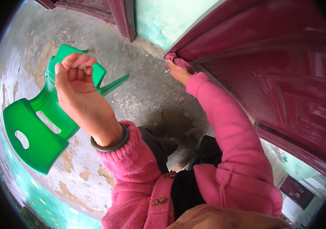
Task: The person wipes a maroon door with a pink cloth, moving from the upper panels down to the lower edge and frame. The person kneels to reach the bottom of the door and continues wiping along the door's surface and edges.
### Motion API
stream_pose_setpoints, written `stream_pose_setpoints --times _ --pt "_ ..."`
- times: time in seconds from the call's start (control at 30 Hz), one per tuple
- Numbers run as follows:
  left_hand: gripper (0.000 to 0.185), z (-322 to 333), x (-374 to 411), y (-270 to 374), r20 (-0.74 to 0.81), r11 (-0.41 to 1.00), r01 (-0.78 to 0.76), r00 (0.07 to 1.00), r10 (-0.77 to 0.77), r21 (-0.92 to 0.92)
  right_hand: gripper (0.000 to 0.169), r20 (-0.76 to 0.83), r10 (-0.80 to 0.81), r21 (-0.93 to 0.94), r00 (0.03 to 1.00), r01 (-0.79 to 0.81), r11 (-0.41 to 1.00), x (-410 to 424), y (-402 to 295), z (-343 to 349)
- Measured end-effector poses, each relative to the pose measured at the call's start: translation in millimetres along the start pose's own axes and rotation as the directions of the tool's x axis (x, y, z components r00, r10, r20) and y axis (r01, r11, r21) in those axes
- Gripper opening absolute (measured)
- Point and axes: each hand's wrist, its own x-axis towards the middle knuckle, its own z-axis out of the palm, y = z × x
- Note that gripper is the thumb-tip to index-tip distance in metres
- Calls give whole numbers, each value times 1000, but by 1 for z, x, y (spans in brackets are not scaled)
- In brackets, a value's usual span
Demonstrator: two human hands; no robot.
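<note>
My right hand (177, 70) grips a pink cloth (183, 63) at the lower corner of a dark red door (234, 51), close to the floor. Part of the cloth is hidden behind the fingers and wrist. My left hand (78, 88) is raised with the palm showing and the fingers loosely curled and apart; nothing is in it. Below and behind that hand stands a green plastic chair (47, 137), partly covered by it. A dark bangle (113, 140) circles my left wrist.
Worn concrete floor (140, 97) with peeling patches spreads under the chair. A pale green wall (163, 20) meets the door's edge, and another dark red door frame (121, 17) stands beyond. A dark plaque (297, 191) bearing writing is at the lower right.
</note>
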Motion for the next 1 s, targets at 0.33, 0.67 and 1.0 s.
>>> stream_pose_setpoints --times 0.33,0.67,1.0 --pt "38 57 -37 -54 596 856 -37 734 -327 515 42 368 465 718 805 72 -693 -202 52 -15" --pt "76 105 -169 -141 771 436 -636 539 -340 637 28 618 647 302 446 625 -720 -249 26 -33" --pt "46 100 -172 -148 748 299 -706 492 -445 642 57 640 547 -650 539 760 12 -201 -70 -98"
